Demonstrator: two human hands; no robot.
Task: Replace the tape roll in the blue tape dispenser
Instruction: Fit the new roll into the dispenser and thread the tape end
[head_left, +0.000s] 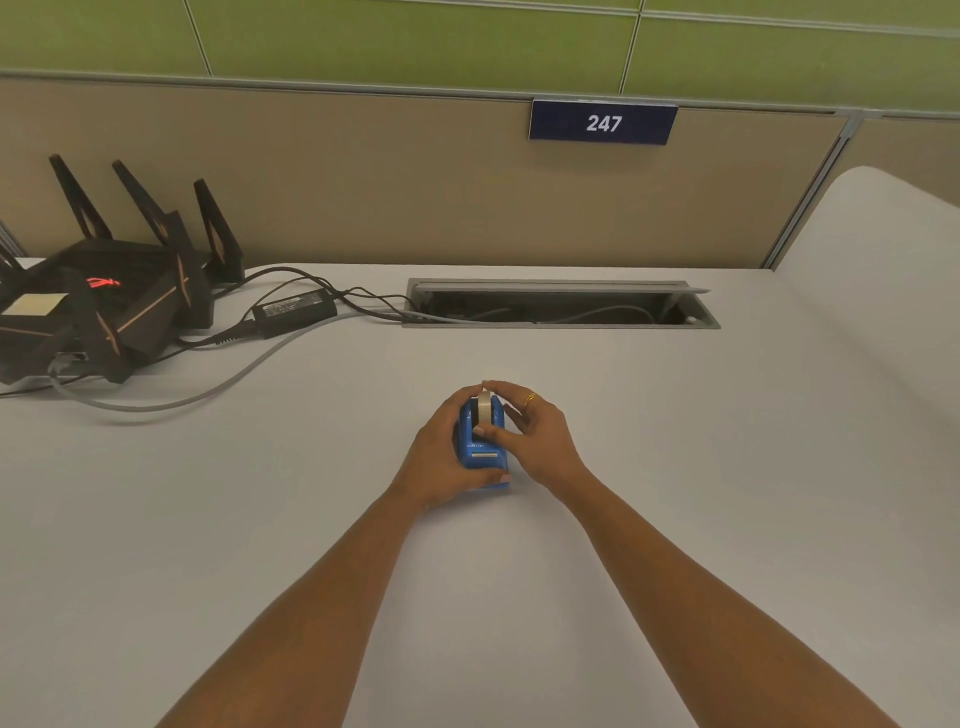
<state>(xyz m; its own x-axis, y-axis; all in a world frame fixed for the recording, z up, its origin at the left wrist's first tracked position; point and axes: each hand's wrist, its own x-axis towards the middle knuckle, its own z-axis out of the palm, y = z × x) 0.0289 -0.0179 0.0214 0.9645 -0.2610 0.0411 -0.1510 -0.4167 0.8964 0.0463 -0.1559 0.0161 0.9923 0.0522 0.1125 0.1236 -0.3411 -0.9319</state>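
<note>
The blue tape dispenser (484, 457) stands on the white desk (675, 467) in the middle of the view. A pale tape roll (484, 407) sits upright in its top slot. My left hand (441, 457) wraps around the dispenser's left side and front base. My right hand (530, 434), with a gold ring on one finger, pinches the roll from above: fingertips on its top, thumb on its near edge. The dispenser's far side is hidden by my fingers.
A black router (104, 306) with tall antennas sits at the far left, with a power brick (293, 307) and cables (208, 384) trailing across the desk. An open cable tray (561, 306) is recessed at the back. A beige partition carries a "247" sign (603, 122).
</note>
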